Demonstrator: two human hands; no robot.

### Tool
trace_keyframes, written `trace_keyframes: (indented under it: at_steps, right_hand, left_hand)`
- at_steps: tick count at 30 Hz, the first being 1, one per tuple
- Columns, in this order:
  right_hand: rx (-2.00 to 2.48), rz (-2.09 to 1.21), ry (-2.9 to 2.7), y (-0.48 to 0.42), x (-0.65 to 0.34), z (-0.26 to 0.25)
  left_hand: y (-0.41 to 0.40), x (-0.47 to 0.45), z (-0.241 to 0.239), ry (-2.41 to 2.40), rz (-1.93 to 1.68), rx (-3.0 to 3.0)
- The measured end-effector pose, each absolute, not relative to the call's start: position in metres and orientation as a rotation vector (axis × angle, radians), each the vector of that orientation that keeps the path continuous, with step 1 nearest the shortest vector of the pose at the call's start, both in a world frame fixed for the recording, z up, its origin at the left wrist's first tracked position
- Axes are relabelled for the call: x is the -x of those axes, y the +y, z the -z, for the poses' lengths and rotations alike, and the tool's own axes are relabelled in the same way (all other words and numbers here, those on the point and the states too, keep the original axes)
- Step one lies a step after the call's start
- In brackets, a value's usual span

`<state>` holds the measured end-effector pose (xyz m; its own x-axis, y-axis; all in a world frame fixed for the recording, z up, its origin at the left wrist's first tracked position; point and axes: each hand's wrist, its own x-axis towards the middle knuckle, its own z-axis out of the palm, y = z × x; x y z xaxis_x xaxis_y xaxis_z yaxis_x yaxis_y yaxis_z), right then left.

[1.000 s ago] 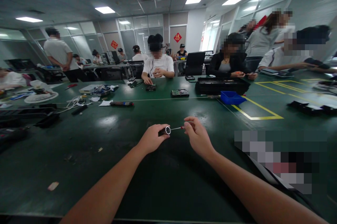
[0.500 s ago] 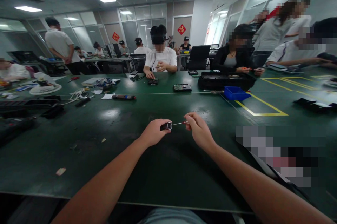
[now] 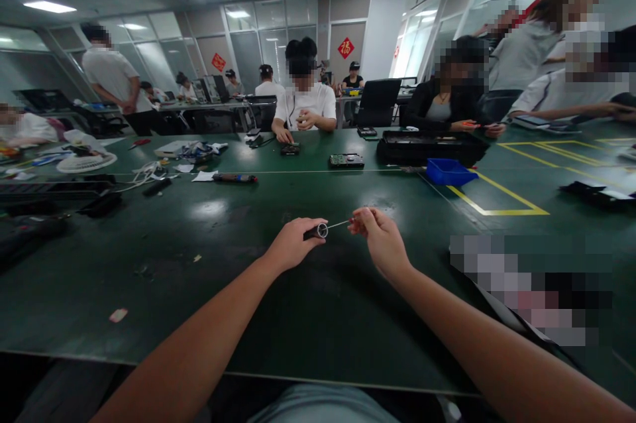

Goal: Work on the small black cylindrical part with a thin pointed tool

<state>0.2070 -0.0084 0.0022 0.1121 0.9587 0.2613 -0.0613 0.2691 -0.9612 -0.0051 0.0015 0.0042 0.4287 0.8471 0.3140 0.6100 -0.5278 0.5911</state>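
Note:
My left hand point(image 3: 297, 242) is wrapped round a dark cylinder point(image 3: 313, 231), whose round, silver-rimmed end faces right. Fingers and thumb hide most of its body, so its exact kind does not show. In my right hand point(image 3: 381, 237) is a small screwdriver point(image 3: 350, 221) with a red handle, pinched between thumb and fingers. Its thin metal shaft point(image 3: 338, 224) slants down to the left, the tip at the cylinder's rimmed end. Whether the tip touches the rim or goes inside, I cannot tell. Both hands are above the green table point(image 3: 238, 317).
Ahead lie a hard drive point(image 3: 346, 160), a blue bin point(image 3: 450, 172), a long black housing point(image 3: 431, 148) and a pen-like tool point(image 3: 235, 178). Cables and dark parts point(image 3: 99, 204) crowd the left. A blurred-out sheet point(image 3: 521, 297) lies right. A person point(image 3: 304, 105) works opposite.
My right hand has risen slightly and tilted, so the screwdriver shaft now slants more steeply toward the cylinder. The left hand keeps its hold. The whole view has shifted a little.

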Motion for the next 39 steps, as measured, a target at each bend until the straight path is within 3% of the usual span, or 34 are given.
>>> trace_keyframes:
  at_steps: [8, 18, 39]
  right_hand:
    - [0.965, -1.325, -0.889, 0.000, -0.211, -0.003]
    - [1.042, -1.004, -1.138, -0.002, -0.209, 0.000]
    - [1.135, -0.838, -1.350, -0.009, -0.211, -0.007]
  left_hand:
    - [0.009, 0.007, -0.002, 1.120, -0.812, -2.489]
    - [0.004, 0.004, -0.003, 1.243, -0.733, -2.422]
    - [0.002, 0.003, -0.004, 1.232, -0.759, -2.359]
